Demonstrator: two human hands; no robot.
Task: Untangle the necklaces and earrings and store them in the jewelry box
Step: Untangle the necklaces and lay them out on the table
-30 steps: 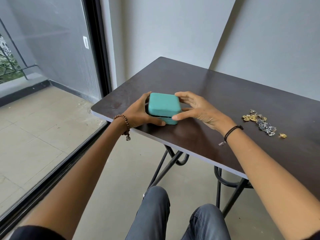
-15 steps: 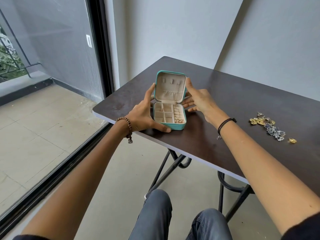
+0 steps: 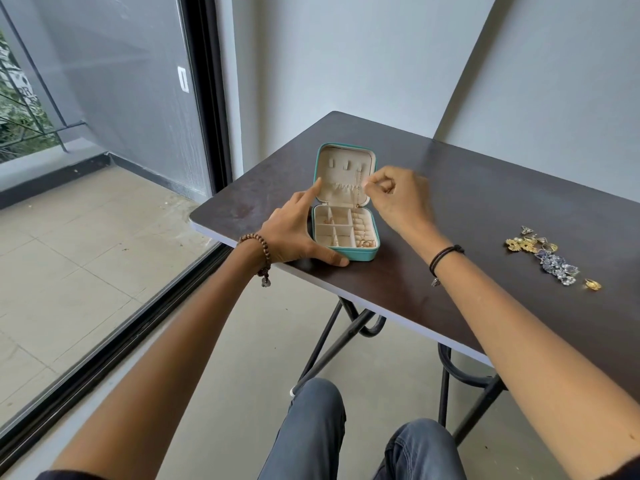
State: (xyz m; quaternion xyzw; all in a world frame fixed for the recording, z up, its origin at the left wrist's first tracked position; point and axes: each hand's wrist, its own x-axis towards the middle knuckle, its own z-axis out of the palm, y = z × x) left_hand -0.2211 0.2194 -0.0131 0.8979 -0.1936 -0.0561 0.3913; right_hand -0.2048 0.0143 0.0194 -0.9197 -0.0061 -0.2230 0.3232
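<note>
- Teal jewelry box (image 3: pixel 360 253) stands open at the near left corner of the table (image 3: pixel 485 202); the tangled jewelry (image 3: pixel 550 261) lies well apart to the right.
- Judgement: keep the lid braced and draw the fine chain (image 3: pixel 358 188) hanging in it gently, without snagging.
- Left hand (image 3: pixel 291 230): released, forefinger straight on the lid edge, thumb along the near wall.
- Right hand (image 3: pixel 394 195): fingers curled beside the chain; blurred, so an actual pinch cannot be confirmed.

Daylight is filling a grey-walled room.
A dark table (image 3: pixel 485 209) is standing against the wall (image 3: pixel 346 64), beside a black-framed glass door (image 3: pixel 204 98) facing a tiled balcony (image 3: pixel 69 254).
</note>
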